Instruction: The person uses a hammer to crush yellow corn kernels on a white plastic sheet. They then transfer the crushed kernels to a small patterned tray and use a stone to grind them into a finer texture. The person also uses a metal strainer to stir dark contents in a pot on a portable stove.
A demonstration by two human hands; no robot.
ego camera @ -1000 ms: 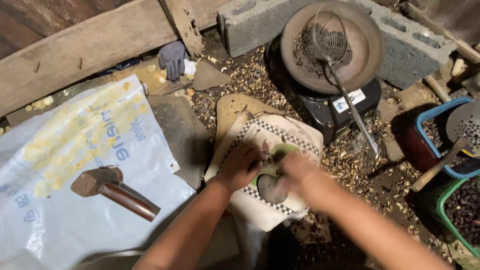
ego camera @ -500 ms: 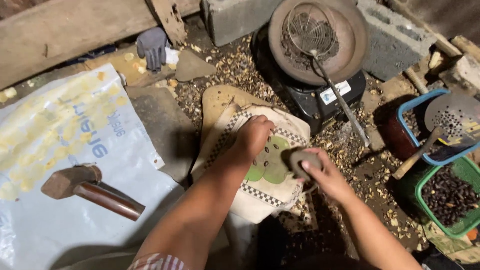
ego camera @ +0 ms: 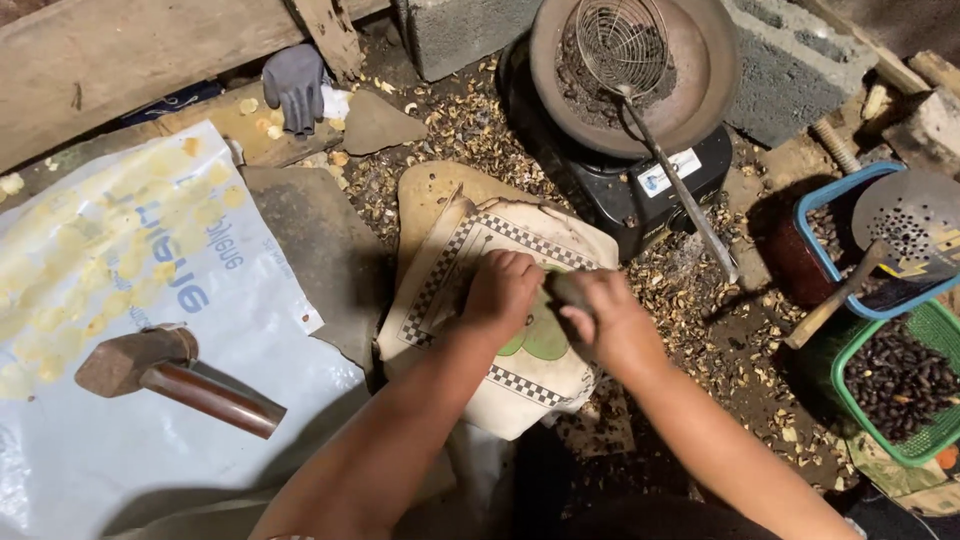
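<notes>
the right hand (ego camera: 612, 325) has its grip closed around a small dark stone (ego camera: 568, 290) — the stone sits at the fingertips, just above a folded cloth (ego camera: 520, 375) with a checkered border. the left hand (ego camera: 500, 295) presses fingers-down on that cloth, touching the stone's near side, holding nothing. a hammer (ego camera: 165, 380) lies well apart on a white sack (ego camera: 110, 270).

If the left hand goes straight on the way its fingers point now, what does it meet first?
The left hand points up across the checkered cloth. Past the cloth's edge, it would probably first meet the black stove under the pan; depth is unclear.
</notes>
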